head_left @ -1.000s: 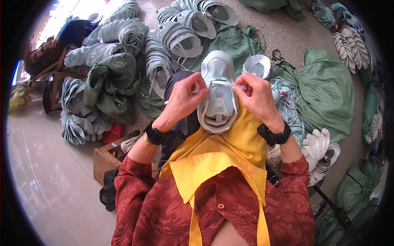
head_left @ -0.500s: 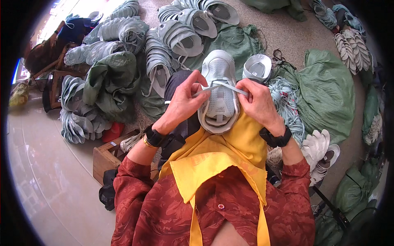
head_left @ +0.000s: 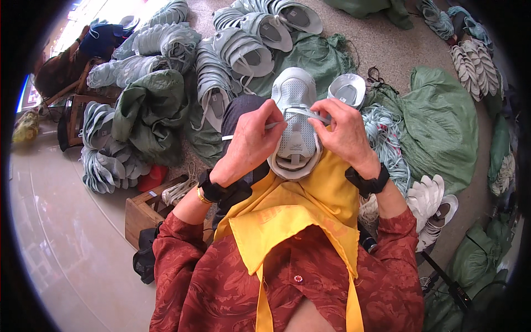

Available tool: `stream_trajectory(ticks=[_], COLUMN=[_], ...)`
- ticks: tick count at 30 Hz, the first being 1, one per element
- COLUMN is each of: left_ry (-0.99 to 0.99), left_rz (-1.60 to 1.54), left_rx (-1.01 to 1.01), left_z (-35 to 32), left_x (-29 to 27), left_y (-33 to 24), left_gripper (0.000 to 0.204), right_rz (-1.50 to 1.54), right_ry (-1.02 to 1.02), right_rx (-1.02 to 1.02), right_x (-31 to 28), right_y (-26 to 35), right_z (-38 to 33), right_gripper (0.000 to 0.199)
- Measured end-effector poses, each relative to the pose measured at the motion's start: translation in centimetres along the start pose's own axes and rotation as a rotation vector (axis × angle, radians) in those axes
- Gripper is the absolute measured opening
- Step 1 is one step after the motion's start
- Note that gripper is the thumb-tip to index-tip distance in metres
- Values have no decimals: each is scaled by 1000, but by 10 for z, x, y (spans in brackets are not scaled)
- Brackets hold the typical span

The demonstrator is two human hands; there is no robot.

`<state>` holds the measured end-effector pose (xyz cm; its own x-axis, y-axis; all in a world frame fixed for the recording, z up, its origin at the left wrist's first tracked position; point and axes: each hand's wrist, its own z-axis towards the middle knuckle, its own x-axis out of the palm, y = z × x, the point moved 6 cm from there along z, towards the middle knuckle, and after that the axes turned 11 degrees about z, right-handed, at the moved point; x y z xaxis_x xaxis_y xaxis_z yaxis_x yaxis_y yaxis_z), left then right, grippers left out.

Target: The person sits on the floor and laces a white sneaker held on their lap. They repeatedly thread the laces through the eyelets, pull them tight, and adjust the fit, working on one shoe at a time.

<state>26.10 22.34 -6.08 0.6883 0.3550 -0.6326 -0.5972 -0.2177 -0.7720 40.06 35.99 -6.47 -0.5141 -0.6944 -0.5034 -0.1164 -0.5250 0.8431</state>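
Note:
A pale mint-grey shoe upper (head_left: 293,91) lies over my lap, toe pointing away from me, its tongue toward my body. A flat light shoelace (head_left: 298,111) crosses its throat. My left hand (head_left: 254,138) is closed on one end of the lace at the left side of the upper, and a tail of it sticks out past the knuckles. On the right side, my right hand (head_left: 345,135) pinches the other end between thumb and fingers. Both hands hover just above the upper's edges.
Stacked shoe uppers (head_left: 243,52) lie on green sacking ahead and to the left. A bundle of pale laces (head_left: 384,133) and a full green sack (head_left: 442,127) sit to the right. A wooden stool (head_left: 141,218) stands at lower left. A yellow apron (head_left: 293,224) covers my lap.
My left hand has moved down and closer to the upper, and its fingers have curled in. My right hand has shifted slightly left, over the upper's edge, still pinching the lace.

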Motion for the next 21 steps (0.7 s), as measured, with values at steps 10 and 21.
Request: stream_trajectory(ticks=[10,21], left_ry=[-48,-22], left_rz=[14,244], left_rx=[69,219], left_z=[16,4], left_x=[-7,-8], left_y=[-5,8], left_gripper=[16,13], right_rz=[-376,-276], right_ry=[277,98], right_rx=[-131,-241], right_x=[25,15], right_y=[9,4], right_z=[40,23], right_gripper=[12,9])
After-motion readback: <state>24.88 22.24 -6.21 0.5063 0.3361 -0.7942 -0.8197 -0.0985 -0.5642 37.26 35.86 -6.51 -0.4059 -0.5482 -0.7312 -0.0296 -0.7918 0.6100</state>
